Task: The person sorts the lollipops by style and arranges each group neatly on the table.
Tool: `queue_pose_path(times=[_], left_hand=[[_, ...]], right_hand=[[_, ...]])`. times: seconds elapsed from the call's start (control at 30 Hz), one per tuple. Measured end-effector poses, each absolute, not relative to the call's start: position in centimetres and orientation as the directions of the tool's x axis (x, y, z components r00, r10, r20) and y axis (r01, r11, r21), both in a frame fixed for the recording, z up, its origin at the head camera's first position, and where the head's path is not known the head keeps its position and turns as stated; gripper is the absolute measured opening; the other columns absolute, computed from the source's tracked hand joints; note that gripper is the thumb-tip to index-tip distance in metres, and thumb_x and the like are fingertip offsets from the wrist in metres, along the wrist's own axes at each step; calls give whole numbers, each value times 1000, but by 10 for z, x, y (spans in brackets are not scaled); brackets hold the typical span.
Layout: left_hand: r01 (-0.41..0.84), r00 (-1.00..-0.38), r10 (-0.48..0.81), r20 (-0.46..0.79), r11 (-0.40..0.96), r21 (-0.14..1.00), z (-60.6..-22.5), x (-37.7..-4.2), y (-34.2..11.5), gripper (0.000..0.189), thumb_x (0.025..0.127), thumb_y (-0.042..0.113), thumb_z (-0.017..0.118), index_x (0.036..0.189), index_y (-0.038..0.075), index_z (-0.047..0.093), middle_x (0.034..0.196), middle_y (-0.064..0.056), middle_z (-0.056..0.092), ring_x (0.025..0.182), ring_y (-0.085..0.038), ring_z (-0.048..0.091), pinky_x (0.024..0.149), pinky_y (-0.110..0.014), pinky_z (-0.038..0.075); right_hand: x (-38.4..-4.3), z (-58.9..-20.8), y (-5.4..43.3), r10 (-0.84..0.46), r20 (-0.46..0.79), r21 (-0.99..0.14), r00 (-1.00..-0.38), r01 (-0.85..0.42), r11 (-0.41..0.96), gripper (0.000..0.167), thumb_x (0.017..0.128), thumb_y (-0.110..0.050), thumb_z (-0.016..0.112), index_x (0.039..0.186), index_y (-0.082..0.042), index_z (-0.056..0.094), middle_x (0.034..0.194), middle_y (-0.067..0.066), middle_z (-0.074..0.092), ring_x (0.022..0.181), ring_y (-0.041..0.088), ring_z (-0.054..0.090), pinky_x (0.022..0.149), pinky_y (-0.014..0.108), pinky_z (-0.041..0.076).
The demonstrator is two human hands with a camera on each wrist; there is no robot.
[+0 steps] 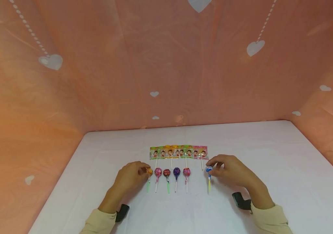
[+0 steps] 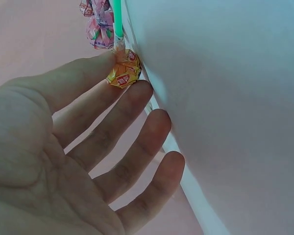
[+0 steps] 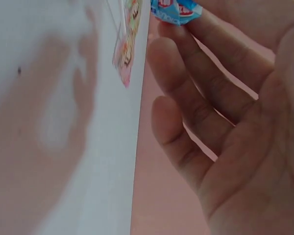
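Note:
At the left end of a row of lollipops, my left hand (image 1: 129, 175) pinches a lollipop in a yellow wrapper (image 2: 125, 73) between thumb and forefinger. Its green stick points toward me, and the other fingers are spread apart. On the right, my right hand (image 1: 233, 170) pinches a blue-wrapped lollipop (image 3: 179, 12) by its head, its yellow stick pointing toward me. Between the hands lie a pink lollipop (image 1: 158, 172), a dark red one (image 1: 167, 173), a purple one (image 1: 176, 172) and another pink one (image 1: 186, 172). A wider gap separates that last one from the blue lollipop.
Behind the row, several lollipops in flat packets (image 1: 170, 152), green, orange and pink, lie side by side with overlapping edges. All rest on a white table (image 1: 160, 214). An orange cloth (image 1: 184, 65) with white hearts hangs around the back and sides.

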State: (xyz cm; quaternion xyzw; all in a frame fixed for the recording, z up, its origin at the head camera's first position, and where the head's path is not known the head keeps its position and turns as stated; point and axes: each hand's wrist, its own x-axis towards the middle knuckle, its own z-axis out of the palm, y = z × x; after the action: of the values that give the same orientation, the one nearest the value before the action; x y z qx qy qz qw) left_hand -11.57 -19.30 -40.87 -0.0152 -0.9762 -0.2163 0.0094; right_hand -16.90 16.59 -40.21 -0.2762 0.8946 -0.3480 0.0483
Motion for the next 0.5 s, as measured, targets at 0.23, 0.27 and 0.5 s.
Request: queue_pose_path(times=[0.23,0.27,0.5], left_hand=[[33,-999,25,24,909,416,-409,-115,-193,21,83,17,79,104,16,76,89,4,70,78,-10,59,70,-34,48],[34,-999,25,25,909,416,-409,-115,-193,21,83,17,79,104,17,76,89,4,70,78,-10,59,70,-34,48],[44,-999,34,31,912,409,-409,-115,-194,21,82,17,80,103,17,77,89,4,71,77,-10,58,70,-34,48]], right_hand=[[-171,-406,150,-553,91,-647,-828,-471,600,18,85,-24,76,102,-17,74,96,-8,69,84,4,58,73,23,48],[-171,-406,147,-554,84,-647,-828,-468,602,18,86,-25,76,101,-17,74,96,-7,69,84,5,58,73,23,48],[-174,-409,132,-545,52,-650,-837,-443,618,15,85,-23,77,99,-17,74,93,-8,68,82,7,58,74,25,49]])
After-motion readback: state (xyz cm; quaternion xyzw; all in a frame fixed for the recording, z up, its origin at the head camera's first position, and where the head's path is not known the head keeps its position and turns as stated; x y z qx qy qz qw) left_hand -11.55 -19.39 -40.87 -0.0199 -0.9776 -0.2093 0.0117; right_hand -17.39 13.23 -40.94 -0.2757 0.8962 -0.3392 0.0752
